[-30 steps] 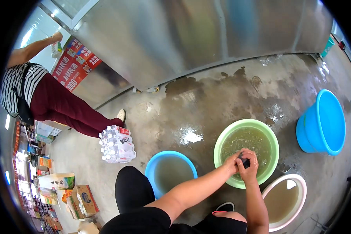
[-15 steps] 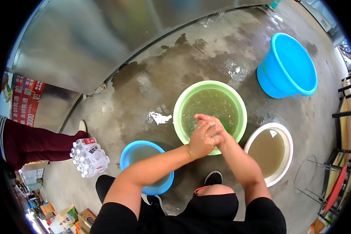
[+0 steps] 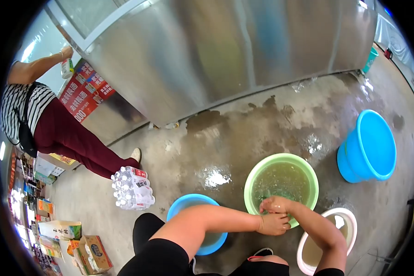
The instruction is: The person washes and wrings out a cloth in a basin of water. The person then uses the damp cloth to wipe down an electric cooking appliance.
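Over the near rim of a pale green basin [image 3: 248,193] full of cloudy water, both my hands are close together, one overlapping the other. My left hand [image 3: 275,224] is on the near side, its wet fingers curled closed beside my right wrist. Beyond it, my right hand [image 3: 275,204] hangs over the water with its fingers bent inward and down. Whatever lies between the fingers, if anything, is hidden. Bits float in the greenish water.
A blue basin [image 3: 181,201] and a white basin [image 3: 352,225] flank my legs. At right stands a tall blue bucket [image 3: 349,156]. Shrink-wrapped water bottles [image 3: 132,188] sit at left near a person in maroon trousers [image 3: 73,133]. A metal counter [image 3: 216,55] spans the back; the floor is wet.
My view has tilted up and turned left, so the basins appear lower and further right. My hands have moved from clasped together to overlapping at the basin's near rim. The person's upper body now shows.
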Demonstrator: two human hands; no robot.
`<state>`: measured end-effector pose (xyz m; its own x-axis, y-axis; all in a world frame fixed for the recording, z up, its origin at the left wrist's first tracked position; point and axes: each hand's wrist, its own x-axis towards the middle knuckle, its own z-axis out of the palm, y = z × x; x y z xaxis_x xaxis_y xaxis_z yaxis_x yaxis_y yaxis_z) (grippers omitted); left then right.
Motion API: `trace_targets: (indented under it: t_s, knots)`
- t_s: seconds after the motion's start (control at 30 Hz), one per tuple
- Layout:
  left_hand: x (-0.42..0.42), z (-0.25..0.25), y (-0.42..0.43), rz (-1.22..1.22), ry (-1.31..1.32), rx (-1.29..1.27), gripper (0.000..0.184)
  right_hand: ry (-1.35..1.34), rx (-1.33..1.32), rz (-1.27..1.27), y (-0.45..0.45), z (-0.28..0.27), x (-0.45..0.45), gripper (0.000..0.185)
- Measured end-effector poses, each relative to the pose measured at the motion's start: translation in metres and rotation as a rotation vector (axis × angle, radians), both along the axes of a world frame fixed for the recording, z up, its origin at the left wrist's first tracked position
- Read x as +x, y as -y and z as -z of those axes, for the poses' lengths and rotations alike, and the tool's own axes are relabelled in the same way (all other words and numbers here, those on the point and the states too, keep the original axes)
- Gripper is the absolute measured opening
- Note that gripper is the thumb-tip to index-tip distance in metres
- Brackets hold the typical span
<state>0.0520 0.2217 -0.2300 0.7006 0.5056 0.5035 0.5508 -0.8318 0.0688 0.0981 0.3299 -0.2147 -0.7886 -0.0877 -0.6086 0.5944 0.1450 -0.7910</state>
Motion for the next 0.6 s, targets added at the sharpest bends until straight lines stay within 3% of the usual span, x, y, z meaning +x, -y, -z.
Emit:
trace_targets:
  t_s: [0.13, 0.17, 0.2, 0.23, 0.27, 0.3, 0.33, 0.4, 0.43, 0.5, 0.53, 0.6]
  knots:
    - [0.011, 0.032, 0.008, -0.099, -0.106, -0.027, 0.019, 0.045, 0.191, -0.1, 0.011, 0.001, -0.004, 0.023]
    - [0.011, 0.038, 0.009, -0.056, -0.241, -0.105, 0.02, -0.005, 0.245, -0.124, 0.014, 0.016, -0.004, 0.022]
    - [0.015, 0.051, 0.011, -0.068, -0.248, -0.096, 0.02, -0.013, 0.256, -0.134, 0.016, 0.03, -0.003, 0.022]
    - [0.02, 0.059, 0.015, -0.137, -0.038, -0.122, 0.022, -0.132, 0.315, -0.174, 0.022, 0.039, -0.001, 0.022]
    - [0.018, 0.069, 0.016, -0.113, -0.078, -0.267, 0.025, -0.252, 0.375, -0.215, 0.022, 0.045, -0.002, 0.022]
    - [0.015, 0.073, 0.016, -0.1, -0.117, -0.412, 0.028, -0.015, 0.326, -0.106, 0.028, 0.03, -0.008, 0.025]
    - [0.005, 0.06, 0.017, -0.113, -0.119, -0.398, 0.028, -0.02, 0.34, -0.117, 0.026, 0.026, -0.011, 0.025]
    - [-0.024, 0.027, 0.028, 0.088, -0.088, -0.285, 0.025, 0.262, 0.059, 0.393, 0.023, 0.023, -0.008, 0.033]
    - [-0.053, 0.006, 0.029, 0.006, 0.028, -0.235, 0.025, 0.245, 0.095, 0.391, 0.011, 0.019, -0.009, 0.033]
    - [-0.082, -0.033, 0.058, -0.068, 0.161, -0.215, 0.025, 0.263, -0.626, 0.942, 0.021, 0.016, 0.004, 0.046]
    - [-0.09, -0.051, 0.066, -0.331, 0.34, -0.362, 0.03, 0.259, -0.621, 0.935, 0.025, 0.013, -0.002, 0.046]
    - [-0.105, -0.069, 0.082, -0.772, 0.665, -0.592, 0.039, 0.077, -0.882, 1.085, 0.039, 0.0, -0.018, 0.056]
